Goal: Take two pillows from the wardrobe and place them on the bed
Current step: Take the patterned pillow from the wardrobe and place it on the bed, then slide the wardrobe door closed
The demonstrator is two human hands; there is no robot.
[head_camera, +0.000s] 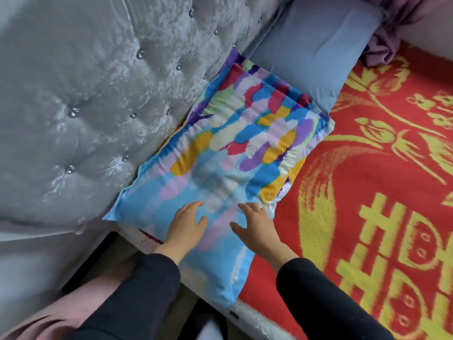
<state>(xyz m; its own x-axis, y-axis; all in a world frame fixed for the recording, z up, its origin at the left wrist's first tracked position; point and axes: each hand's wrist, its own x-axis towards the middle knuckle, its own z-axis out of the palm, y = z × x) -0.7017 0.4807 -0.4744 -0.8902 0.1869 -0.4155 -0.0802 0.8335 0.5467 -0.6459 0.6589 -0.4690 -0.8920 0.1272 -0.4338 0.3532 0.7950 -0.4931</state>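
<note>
The biggest thing in view is the grey tufted headboard (93, 106), which fills the whole 9 to 12 o'clock side and is dotted with shiny buttons. Next up, the red blanket (382, 192) with yellow patterns is spread over the bed from 2 down to 5 o'clock. The colourful feather-print pillow (235, 153) is laid dead centre, tucked right against the headboard, with its near end hung over the bed edge toward 6 o'clock. What looks like a second pillow in the same print is seen just under its 12 o'clock end, can't be told for sure. A plain blue pillow (316, 47) is propped at 1 o'clock, touching the print one. Both arms are covered in black sleeves (326, 298). The left hand (187, 224) and right hand (257, 224) are laid flat on the pillow's near end, fingers spread open, nothing gripped.
</note>
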